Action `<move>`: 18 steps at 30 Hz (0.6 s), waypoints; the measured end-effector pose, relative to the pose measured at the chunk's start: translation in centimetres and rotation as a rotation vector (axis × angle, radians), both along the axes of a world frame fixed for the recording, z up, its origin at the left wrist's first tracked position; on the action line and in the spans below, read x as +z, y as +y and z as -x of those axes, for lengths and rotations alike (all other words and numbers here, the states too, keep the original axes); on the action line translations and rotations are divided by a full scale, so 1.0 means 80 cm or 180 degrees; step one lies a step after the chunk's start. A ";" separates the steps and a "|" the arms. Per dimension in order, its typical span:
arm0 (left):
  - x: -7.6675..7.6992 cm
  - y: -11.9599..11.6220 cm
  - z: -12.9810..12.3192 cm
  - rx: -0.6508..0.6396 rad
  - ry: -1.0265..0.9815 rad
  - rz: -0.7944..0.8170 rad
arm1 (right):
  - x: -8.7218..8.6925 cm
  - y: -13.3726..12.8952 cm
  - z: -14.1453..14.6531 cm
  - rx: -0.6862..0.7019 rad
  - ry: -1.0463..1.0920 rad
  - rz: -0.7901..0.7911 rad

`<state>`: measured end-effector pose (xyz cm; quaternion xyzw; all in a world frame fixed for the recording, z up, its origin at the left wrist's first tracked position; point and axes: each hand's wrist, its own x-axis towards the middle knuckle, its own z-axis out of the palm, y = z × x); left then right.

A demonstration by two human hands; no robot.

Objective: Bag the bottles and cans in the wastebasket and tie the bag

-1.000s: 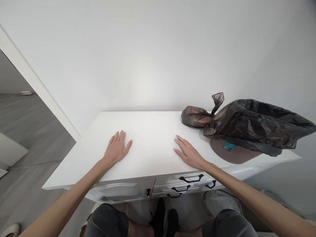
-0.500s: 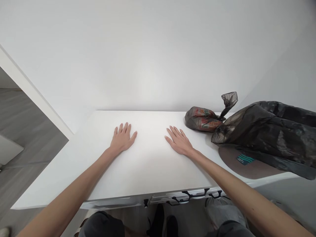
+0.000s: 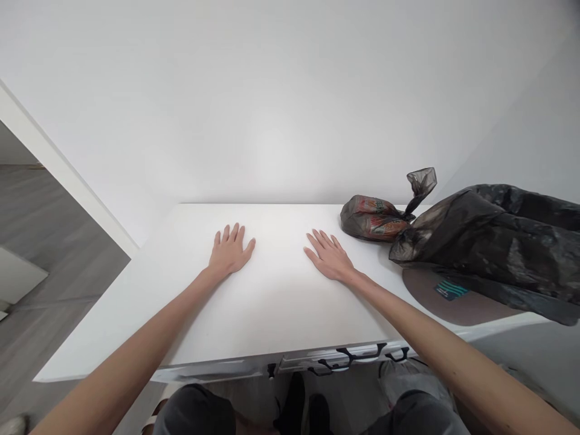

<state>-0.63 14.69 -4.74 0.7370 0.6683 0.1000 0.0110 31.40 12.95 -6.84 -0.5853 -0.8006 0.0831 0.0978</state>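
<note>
White counter [image 3: 281,302], both palms down: left hand [image 3: 230,251] and right hand [image 3: 330,260] have fingers spread wide, gripping nothing, so both are free. Knotted dark bag [image 3: 369,226] sits far right, closest to the right hand, beside bulkier black plastic [image 3: 489,248].

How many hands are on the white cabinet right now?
2. The left hand lies palm down on the left side of the white cabinet top; the right hand lies palm down nearer the dark plastic.
</note>
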 end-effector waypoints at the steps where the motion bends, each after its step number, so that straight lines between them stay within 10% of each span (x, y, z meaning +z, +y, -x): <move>1: 0.000 0.000 0.000 -0.0002 -0.0005 0.0001 | 0.000 0.000 0.000 -0.0001 -0.0001 0.0004; 18: 0.001 -0.003 0.001 0.0008 0.0055 0.0018 | -0.004 0.000 0.002 0.0000 0.0025 -0.0056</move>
